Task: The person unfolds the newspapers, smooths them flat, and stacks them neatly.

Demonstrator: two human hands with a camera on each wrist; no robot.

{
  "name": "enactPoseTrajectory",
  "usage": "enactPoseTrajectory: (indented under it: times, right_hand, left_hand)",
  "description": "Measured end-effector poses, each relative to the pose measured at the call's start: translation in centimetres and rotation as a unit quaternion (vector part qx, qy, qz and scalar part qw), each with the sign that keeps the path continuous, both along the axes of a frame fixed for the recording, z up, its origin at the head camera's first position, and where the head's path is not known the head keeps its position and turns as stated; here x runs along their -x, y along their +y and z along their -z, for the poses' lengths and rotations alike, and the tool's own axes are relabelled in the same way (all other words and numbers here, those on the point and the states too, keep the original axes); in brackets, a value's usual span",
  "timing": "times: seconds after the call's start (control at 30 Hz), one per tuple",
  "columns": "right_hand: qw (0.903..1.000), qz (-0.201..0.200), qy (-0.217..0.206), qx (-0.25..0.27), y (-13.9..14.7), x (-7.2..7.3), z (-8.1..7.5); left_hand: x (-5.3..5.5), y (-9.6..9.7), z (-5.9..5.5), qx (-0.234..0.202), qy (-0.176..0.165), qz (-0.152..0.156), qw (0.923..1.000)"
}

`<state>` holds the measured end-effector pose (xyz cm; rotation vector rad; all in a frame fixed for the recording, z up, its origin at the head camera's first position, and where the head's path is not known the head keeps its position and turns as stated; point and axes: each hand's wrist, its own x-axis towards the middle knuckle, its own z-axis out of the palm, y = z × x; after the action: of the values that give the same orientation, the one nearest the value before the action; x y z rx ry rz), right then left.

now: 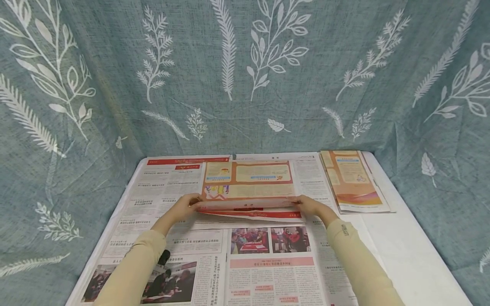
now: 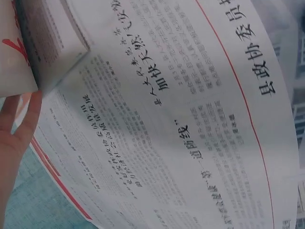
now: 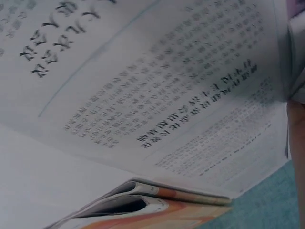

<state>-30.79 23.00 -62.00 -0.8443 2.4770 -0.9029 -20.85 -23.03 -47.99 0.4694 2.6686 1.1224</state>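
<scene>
A folded newspaper (image 1: 264, 173) with an orange-bordered printed page lies on larger spread newspaper sheets (image 1: 183, 238). Its near edge is lifted into a fold, with a red-bannered layer (image 1: 252, 214) showing beneath. At the left end of that edge, my left hand (image 1: 188, 207) pinches the paper; the left wrist view shows its fingers (image 2: 31, 117) against a paper corner. The other end is pinched by my right hand (image 1: 311, 207). Only a sliver of the right hand (image 3: 298, 148) appears in the right wrist view, its fingertips hidden there.
Another folded newspaper stack (image 1: 357, 182) with an orange page lies at the back right, partly over the white table surface (image 1: 405, 255). Grey-green curtains (image 1: 237, 85) with white leaf patterns enclose the table at the back and sides.
</scene>
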Motion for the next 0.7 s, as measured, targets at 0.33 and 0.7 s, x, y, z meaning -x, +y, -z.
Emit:
enactPoseTrajectory:
  times: [0.33,0.7]
  right_hand:
    - [0.9974,-0.011,-0.055,0.046,0.2,0.8,0.0]
    - [0.9954,0.058,-0.077,-0.007,-3.4,-5.8,-10.8]
  left_hand:
    - [-0.4,-0.3,-0.9,-0.033,-0.002,0.003,0.9994]
    - [-0.1,-0.6,-0.2,0.002,0.005,0.002,1.0000]
